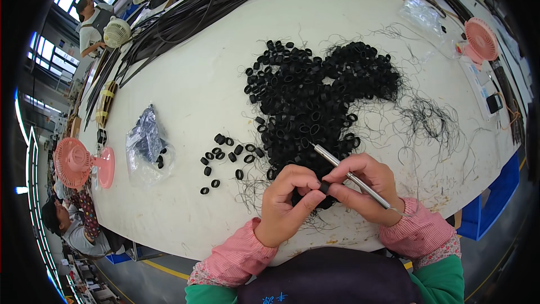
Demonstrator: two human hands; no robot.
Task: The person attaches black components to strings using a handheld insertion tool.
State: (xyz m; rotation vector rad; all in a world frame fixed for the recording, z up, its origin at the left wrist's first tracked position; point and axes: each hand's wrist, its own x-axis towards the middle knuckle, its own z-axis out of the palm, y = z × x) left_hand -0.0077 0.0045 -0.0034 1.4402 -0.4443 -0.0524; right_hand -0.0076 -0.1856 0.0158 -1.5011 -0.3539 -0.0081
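Close to the table's front edge, my left hand pinches a small black loop between thumb and fingers. My right hand meets it there, its fingertips touching the loop's other side. Lying across the right hand's fingers is a slim silver pen-shaped tool, its tip pointing up and left over the pile. Beyond both hands spreads a big heap of black loops, with thin black threads among them. Several separate loops are scattered left of the heap.
Pink fans stand at left and right. A clear plastic bag with dark contents lies at left. Long black strips run along the far left, and loose thread tangles at right. Other people are at the left.
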